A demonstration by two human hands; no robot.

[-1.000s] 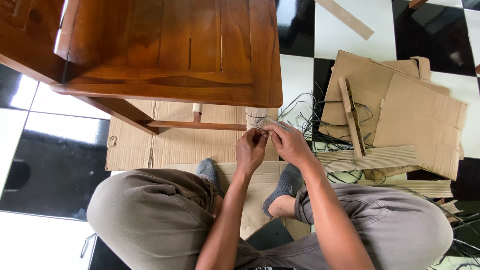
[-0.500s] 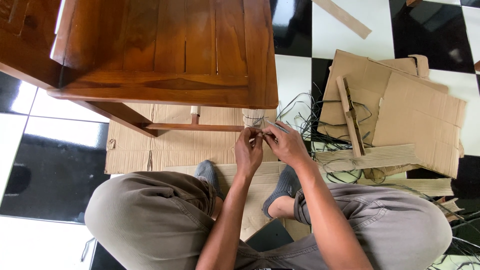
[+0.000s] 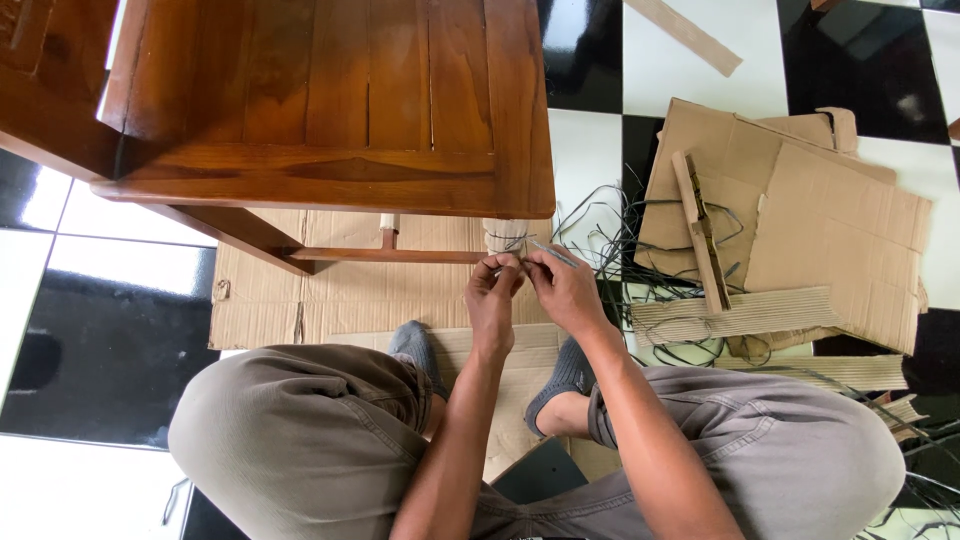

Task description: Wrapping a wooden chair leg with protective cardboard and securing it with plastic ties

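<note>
Just under the wooden table (image 3: 330,100), the left hand (image 3: 493,300) and right hand (image 3: 562,290) pinch a thin strand (image 3: 548,248) against the wrapped table leg (image 3: 506,236), seemingly mid-binding. Next calls for pulling it taut. Right of them lie loose strands (image 3: 620,240) and cardboard (image 3: 800,220); no containers.

A thin dark strand (image 3: 515,262) is pinched between the left hand (image 3: 493,300) and right hand (image 3: 563,290), just beside the paper-wrapped leg (image 3: 506,236) of a wooden table (image 3: 330,100); cardboard sheets (image 3: 800,220) are spread nearby.
</note>
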